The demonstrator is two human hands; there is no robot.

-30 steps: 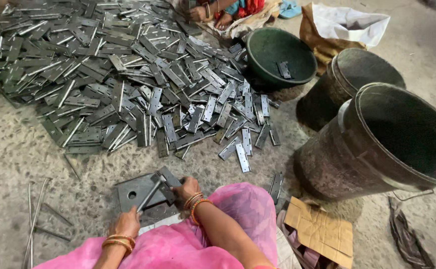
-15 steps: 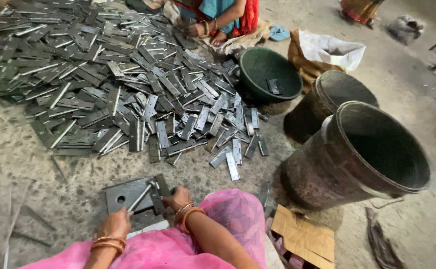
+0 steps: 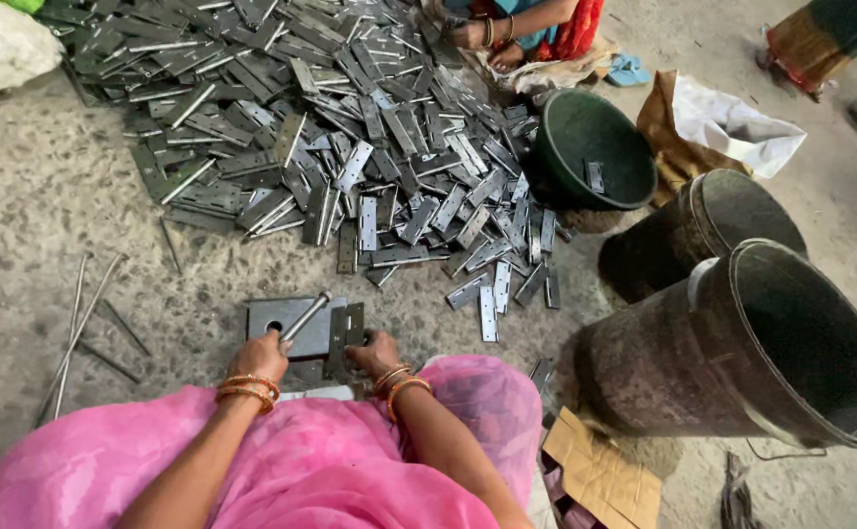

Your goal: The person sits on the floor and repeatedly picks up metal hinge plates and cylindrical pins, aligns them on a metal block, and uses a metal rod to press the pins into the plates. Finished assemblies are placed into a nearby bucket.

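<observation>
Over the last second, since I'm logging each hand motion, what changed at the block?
Little changed. The left hand keeps holding the rod slanted over the metal block, and the right hand stays on the hinge at its edge. Only the view drifted; hinge pile and buckets stayed put.

on a steel block [image 3: 270, 317] the left hand [image 3: 260, 355] grips a rod [image 3: 305, 315]; the right hand [image 3: 377, 352] holds a hinge [image 3: 344, 335]; hinge pile [image 3: 350, 147] beyond, buckets [image 3: 761, 343] right.
</observation>
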